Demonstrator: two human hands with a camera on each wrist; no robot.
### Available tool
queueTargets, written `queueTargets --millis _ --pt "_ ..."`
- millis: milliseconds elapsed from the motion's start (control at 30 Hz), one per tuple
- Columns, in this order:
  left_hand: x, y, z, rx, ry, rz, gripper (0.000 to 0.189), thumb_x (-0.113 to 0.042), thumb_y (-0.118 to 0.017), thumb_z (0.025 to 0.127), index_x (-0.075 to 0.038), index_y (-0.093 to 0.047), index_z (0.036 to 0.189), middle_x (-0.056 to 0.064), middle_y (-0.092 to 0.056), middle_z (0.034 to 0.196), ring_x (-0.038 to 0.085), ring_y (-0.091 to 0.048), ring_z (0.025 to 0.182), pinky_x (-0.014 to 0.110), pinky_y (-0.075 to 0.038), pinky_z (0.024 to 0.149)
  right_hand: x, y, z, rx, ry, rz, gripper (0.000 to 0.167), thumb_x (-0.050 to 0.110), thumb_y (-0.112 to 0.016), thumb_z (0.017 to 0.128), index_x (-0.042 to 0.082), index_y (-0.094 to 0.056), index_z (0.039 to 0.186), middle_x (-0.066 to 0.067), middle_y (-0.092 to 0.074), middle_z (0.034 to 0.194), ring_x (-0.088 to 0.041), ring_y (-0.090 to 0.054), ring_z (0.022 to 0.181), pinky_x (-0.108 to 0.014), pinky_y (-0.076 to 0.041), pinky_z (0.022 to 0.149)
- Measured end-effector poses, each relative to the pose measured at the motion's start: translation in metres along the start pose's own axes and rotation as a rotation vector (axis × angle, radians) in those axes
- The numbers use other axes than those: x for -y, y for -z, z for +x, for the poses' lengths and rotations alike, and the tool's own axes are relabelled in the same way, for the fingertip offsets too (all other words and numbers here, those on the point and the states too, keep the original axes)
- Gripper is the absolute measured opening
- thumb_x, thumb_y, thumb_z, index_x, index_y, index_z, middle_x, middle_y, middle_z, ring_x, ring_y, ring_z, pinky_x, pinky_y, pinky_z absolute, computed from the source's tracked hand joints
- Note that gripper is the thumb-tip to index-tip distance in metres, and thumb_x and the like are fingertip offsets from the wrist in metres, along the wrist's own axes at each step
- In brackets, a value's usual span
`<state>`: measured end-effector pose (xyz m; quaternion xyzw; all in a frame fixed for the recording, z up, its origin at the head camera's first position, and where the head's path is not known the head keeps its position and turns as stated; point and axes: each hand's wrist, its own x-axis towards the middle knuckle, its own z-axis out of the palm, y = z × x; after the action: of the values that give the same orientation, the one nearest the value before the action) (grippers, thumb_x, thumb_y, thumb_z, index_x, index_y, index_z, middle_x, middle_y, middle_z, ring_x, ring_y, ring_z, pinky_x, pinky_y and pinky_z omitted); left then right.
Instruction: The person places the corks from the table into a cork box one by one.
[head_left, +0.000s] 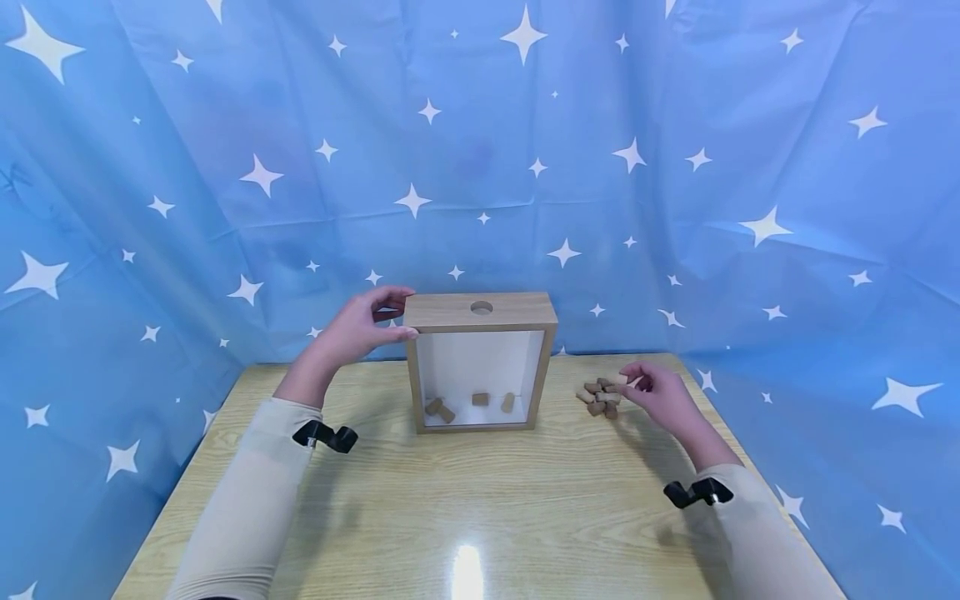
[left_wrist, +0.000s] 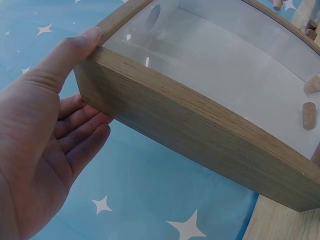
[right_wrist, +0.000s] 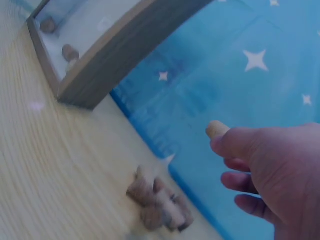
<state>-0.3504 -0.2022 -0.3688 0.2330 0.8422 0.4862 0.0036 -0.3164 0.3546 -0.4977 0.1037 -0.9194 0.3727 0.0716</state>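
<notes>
The left grip (head_left: 362,327) is clamped on the upper left corner of a wooden box (head_left: 517,308), thumb at the front edge and fingers behind, probably to steady it. The box stands upright on the counter (head_left: 450,500), its round hole (head_left: 482,307) facing up; that placing seems to leave the opening free from above. Behind what looks like a clear front, a few loose corks (head_left: 480,399) lie on the box floor. To the right, well apart from the box, a small pile of corks (head_left: 596,408) sits on the counter, perhaps kept within easy reach. The right grip (head_left: 660,396) is beside it, thumb and forefinger together on a single cork (right_wrist: 217,129). That cork pokes out past the fingertips, one end exposed, seemingly pinched this way for a light hold.
</notes>
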Motion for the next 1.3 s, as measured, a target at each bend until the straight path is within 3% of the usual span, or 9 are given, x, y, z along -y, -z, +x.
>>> queueTargets --millis 433,733,1067,1300 --pt "-0.003 0.0 0.0 0.002 -0.002 0.012 0.075 -0.031 -0.093 0.095 -0.013 -0.057 0.158 0.014 -0.06 0.151 0.037 -0.058 0.143 0.055 -0.048 0.122 0.049 0.01 0.011 -0.088 0.122 -0.016 0.026 0.018 -0.079 0.106 0.006 -0.073 0.129 -0.006 -0.068 0.092 -0.024 -0.062 0.082 -0.031 -0.052 0.062" --pt "-0.002 0.0 0.0 0.004 0.005 0.01 0.075 -0.033 -0.093 0.095 -0.014 -0.057 0.159 0.013 -0.06 0.152 0.037 -0.057 0.144 0.055 -0.048 0.121 0.08 0.022 0.017 -0.087 0.156 -0.019 0.026 0.018 -0.079 0.106 0.006 -0.073 0.128 -0.007 -0.068 0.093 -0.025 -0.062 0.083 -0.032 -0.053 0.062" --pt "0.001 0.001 0.0 -0.002 0.003 0.007 0.074 -0.031 -0.092 0.095 -0.013 -0.057 0.158 0.014 -0.06 0.15 0.037 -0.057 0.143 0.055 -0.048 0.122 0.103 0.03 0.026 -0.148 0.251 -0.012 0.022 0.011 -0.082 0.103 0.006 -0.073 0.122 -0.007 -0.067 0.088 -0.021 -0.061 0.076 -0.027 -0.05 0.061" --pt "0.0 0.0 0.0 0.004 0.006 0.009 0.075 -0.032 -0.092 0.095 -0.014 -0.057 0.159 0.014 -0.06 0.152 0.037 -0.057 0.144 0.056 -0.048 0.122 0.118 0.034 0.031 -0.164 0.265 -0.026 0.021 0.013 -0.082 0.103 0.009 -0.073 0.121 -0.005 -0.066 0.088 -0.022 -0.06 0.074 -0.027 -0.05 0.057"
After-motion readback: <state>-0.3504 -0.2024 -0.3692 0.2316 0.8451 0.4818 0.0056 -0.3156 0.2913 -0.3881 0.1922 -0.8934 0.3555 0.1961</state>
